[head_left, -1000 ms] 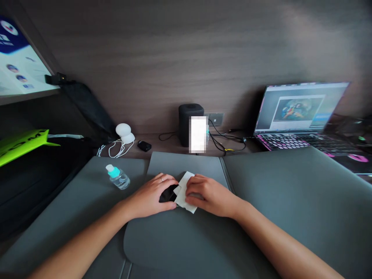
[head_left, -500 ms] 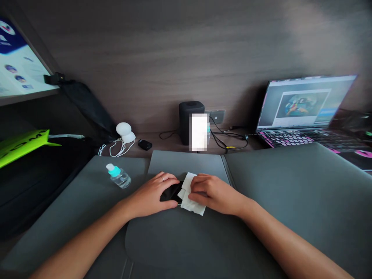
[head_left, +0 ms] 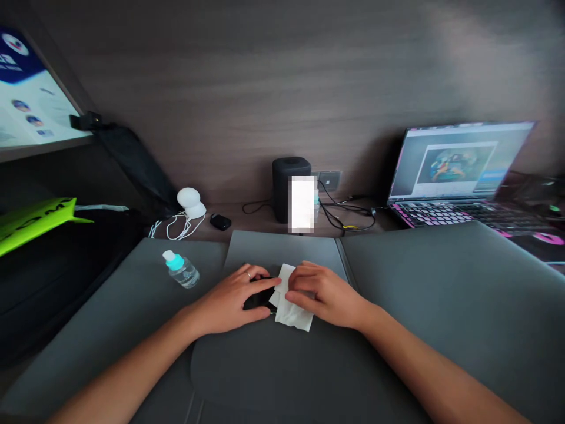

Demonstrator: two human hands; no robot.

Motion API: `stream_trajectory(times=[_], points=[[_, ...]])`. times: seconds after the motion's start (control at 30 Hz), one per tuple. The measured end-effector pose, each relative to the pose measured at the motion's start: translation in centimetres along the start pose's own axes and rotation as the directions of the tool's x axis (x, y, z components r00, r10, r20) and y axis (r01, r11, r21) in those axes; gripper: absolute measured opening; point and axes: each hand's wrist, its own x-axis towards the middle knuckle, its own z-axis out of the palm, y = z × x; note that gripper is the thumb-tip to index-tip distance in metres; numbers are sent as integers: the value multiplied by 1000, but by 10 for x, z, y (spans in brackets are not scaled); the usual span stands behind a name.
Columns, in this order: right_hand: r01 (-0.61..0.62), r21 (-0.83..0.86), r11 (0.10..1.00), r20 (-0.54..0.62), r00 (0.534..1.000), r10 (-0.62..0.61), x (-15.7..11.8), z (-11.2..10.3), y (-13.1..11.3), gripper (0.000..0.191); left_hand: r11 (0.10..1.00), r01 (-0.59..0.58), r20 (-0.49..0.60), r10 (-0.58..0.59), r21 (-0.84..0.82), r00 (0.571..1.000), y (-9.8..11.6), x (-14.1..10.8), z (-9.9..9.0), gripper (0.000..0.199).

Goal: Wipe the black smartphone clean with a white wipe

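A flat black object [head_left: 259, 298], perhaps a phone, lies on the grey mat [head_left: 282, 365] in front of me. My left hand [head_left: 241, 297] holds it from the left, thumb on its near edge and index finger stretched across its top toward the tissue. A white tissue [head_left: 293, 316] covers the right part of the black object. Over the tissue, my right hand [head_left: 318, 294] has curled fingers that pinch it. A small clear bottle with a turquoise and white cap [head_left: 183, 271] lies to the left of my left hand.
At the back stand a black speaker [head_left: 282, 188], a white round device [head_left: 189, 200] with cables and a small black item [head_left: 220, 222]. An open laptop [head_left: 459, 171] is at the right. A black bag [head_left: 66, 265] lies at the left.
My left index finger has stretched right, onto the tissue's edge. My right hand and the tissue are nearly where they were. The view has shifted slightly.
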Motion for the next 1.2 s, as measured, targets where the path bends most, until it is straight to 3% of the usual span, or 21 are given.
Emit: stream_trajectory(times=[0.1, 0.3, 0.4, 0.5, 0.57, 0.73, 0.93, 1.1, 1.2], points=[[-12, -29, 1000, 54, 998, 14, 1, 1, 3, 34, 1000, 0, -1, 0, 17, 1000, 0, 0, 1, 54], [-20, -59, 998, 56, 998, 23, -1, 4, -3, 29, 1000, 3, 7, -3, 24, 1000, -1, 0, 2, 48], [-78, -92, 993, -152, 986, 63, 0, -3, 1, 23, 999, -3, 15, 2, 35, 1000, -1, 0, 1, 47], [-249, -194, 949, -452, 881, 139, 5, -14, 20, 23, 999, 4, 27, -5, 48, 1000, -2, 0, 1, 47], [-298, -289, 910, -505, 855, 120, 13, -20, 38, 28, 999, 10, 34, -12, 49, 999, -2, 0, 1, 46], [-318, -452, 834, -442, 891, 100, 33, -21, 72, 34, 998, 0, 11, 0, 55, 1000, -2, 0, 2, 47], [-346, -500, 794, -419, 899, 128, 41, -15, 84, 35, 998, -4, 9, 4, 58, 1000, -2, 1, 1, 47], [-306, -474, 826, -453, 889, 69, 33, -18, 62, 27, 998, -14, -1, 14, 56, 1000, -1, 1, 2, 47], [-212, -409, 888, -395, 918, 37, 25, -14, 33, 23, 998, -13, -2, 14, 59, 1000, -1, 1, 2, 46]])
